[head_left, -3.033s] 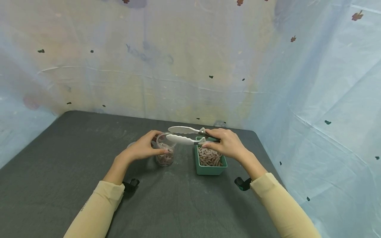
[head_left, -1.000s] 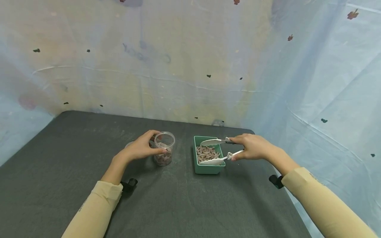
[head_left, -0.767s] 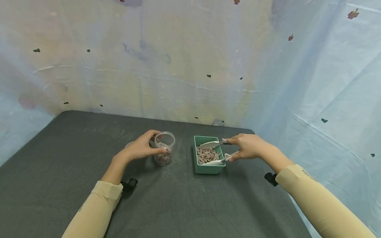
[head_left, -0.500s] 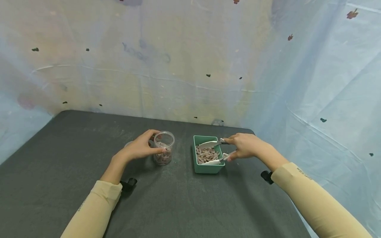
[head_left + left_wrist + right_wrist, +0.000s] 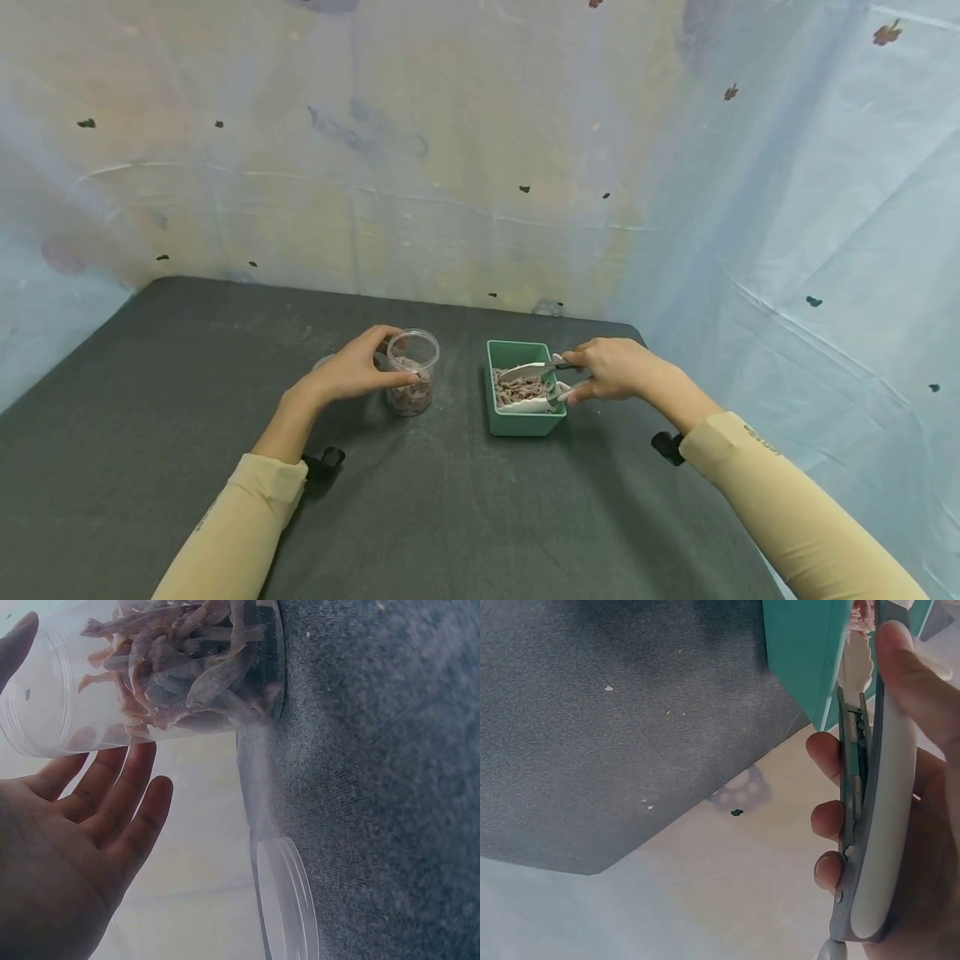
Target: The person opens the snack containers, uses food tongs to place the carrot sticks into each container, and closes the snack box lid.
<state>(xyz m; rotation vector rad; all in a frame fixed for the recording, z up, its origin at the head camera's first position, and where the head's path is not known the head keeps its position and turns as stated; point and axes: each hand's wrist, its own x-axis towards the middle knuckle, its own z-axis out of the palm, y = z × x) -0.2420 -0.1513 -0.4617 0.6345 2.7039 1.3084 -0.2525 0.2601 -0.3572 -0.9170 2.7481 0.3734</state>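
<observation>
My left hand [image 5: 347,372] holds a clear round plastic jar [image 5: 411,400] upright on the table, thumb on the near side and fingers behind. Brownish, meat-like strips [image 5: 180,667] fill its lower part, and its mouth is uncovered. With my right hand [image 5: 618,368] I grip a pair of tongs [image 5: 889,825] with white scalloped heads and grey-white handles. The heads reach into a green rectangular box [image 5: 525,426], spread around more of the same strips [image 5: 521,388]. In the right wrist view the thumb presses one handle while fingers wrap the other.
A clear round lid [image 5: 289,900] lies on the dark grey table [image 5: 450,508] beyond my left hand. Small pale crumbs [image 5: 609,688] dot the tabletop. A patterned pale curtain [image 5: 450,167] hangs behind the table and along its right side.
My right hand has carried the tongs from over the jar right to the green box; lately their heads have sunk deeper and drawn closer together. My left hand stays at the jar.
</observation>
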